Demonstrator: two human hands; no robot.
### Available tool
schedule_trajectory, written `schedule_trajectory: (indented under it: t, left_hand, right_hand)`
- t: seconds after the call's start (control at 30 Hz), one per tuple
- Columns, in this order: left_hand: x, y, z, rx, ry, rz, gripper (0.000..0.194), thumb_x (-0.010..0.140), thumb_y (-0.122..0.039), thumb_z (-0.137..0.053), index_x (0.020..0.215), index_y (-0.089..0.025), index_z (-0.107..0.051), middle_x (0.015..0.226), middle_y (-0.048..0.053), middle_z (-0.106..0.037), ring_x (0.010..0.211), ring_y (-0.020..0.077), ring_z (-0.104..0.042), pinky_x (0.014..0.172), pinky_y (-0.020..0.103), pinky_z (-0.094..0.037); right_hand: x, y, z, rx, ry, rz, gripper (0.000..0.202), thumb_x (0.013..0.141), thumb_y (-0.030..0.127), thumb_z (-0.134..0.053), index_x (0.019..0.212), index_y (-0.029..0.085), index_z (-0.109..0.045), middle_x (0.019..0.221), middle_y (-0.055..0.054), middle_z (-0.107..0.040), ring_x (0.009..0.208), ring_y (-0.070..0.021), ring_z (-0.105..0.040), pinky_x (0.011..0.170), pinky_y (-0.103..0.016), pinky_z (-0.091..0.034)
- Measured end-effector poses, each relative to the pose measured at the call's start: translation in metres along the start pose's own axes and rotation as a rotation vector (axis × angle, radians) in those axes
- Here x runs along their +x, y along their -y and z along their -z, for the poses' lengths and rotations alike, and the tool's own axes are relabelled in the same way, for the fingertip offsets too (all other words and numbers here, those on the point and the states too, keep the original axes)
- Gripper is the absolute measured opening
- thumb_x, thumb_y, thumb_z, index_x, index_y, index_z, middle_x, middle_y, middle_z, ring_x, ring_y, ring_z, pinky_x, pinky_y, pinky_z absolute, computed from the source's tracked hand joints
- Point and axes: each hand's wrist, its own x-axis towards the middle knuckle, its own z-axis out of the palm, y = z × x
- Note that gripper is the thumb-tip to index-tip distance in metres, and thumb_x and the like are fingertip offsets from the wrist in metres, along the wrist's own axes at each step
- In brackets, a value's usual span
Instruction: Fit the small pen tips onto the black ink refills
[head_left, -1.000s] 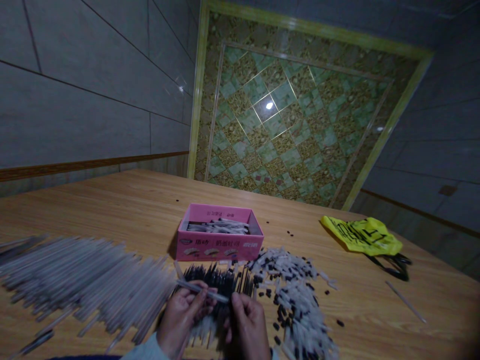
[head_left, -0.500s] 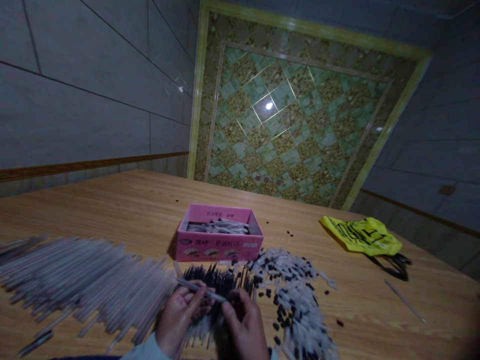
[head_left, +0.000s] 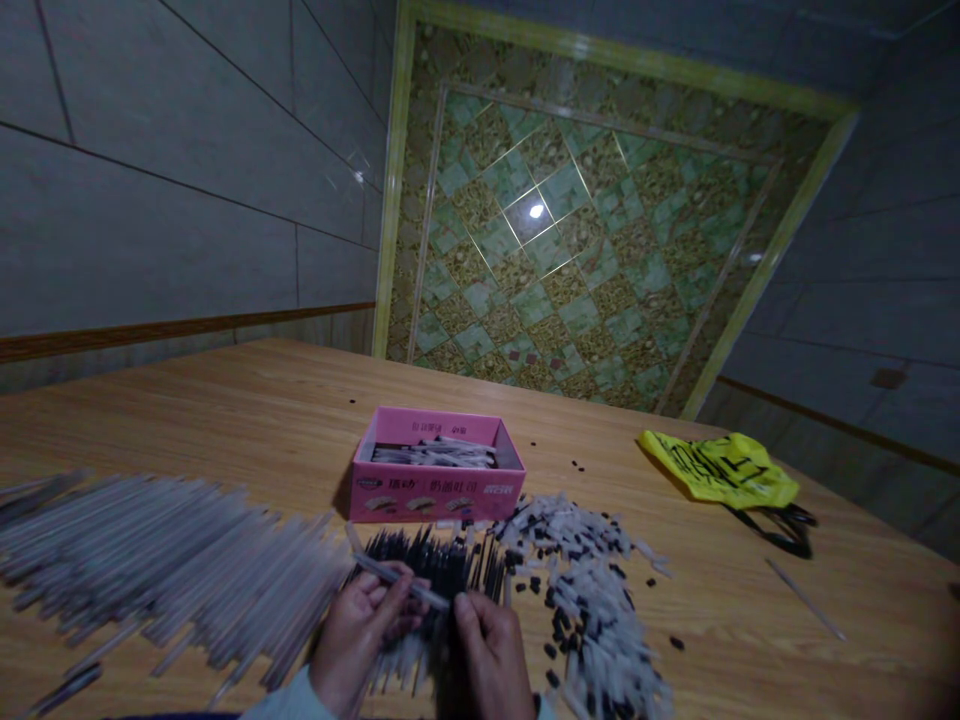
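My left hand (head_left: 364,625) is closed on a clear tube (head_left: 394,577), which slants down to the right. The tube's lower right end comes close to the fingertips of my right hand (head_left: 491,645). My right hand is closed; whatever it pinches is too small and dark to make out. Under and beyond both hands lies a pile of thin black sticks (head_left: 435,562) with pale lower ends. Left of my left hand, many clear tubes (head_left: 180,560) are spread side by side. Small white and black pieces (head_left: 600,610) are heaped to the right.
A pink box (head_left: 439,497) holding pale and dark sticks stands behind the black pile. On the wooden table's (head_left: 285,400) right side lie a yellow bag (head_left: 720,470) with black straps and a single thin stick (head_left: 806,598). Tiled walls rise behind and beside the table.
My right hand has turned slightly and its fingers have drawn closer together near the tube's end. My left hand and the tube have hardly moved. The view has shifted very slightly.
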Motion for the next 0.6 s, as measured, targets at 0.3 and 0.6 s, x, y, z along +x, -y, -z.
schedule_trajectory:
  t: [0.3, 0.6]
  left_hand:
    - [-0.002, -0.005, -0.002, 0.039, 0.015, -0.008, 0.038, 0.059, -0.036, -0.073, 0.085, -0.015, -0.055, 0.066, 0.003, -0.068, 0.054, 0.013, -0.061, 0.049, 0.022, -0.048]
    - [-0.003, 0.001, 0.001, 0.138, 0.122, -0.008, 0.052, 0.065, -0.044, -0.065, 0.108, -0.014, -0.062, 0.048, -0.007, -0.045, 0.039, 0.0062, -0.04, 0.035, 0.017, -0.033]
  right_hand:
    - [0.003, -0.003, 0.007, -0.116, 0.0, -0.003, 0.046, 0.087, 0.044, -0.036, 0.05, 0.018, -0.043, 0.048, 0.003, -0.039, 0.049, -0.0113, -0.04, 0.047, -0.021, -0.028]
    - [0.031, -0.021, 0.065, -0.822, -0.182, 0.045, 0.023, 0.071, 0.01, -0.047, 0.088, 0.019, -0.06, 0.095, -0.009, -0.062, 0.092, -0.0227, -0.054, 0.079, -0.027, -0.038]
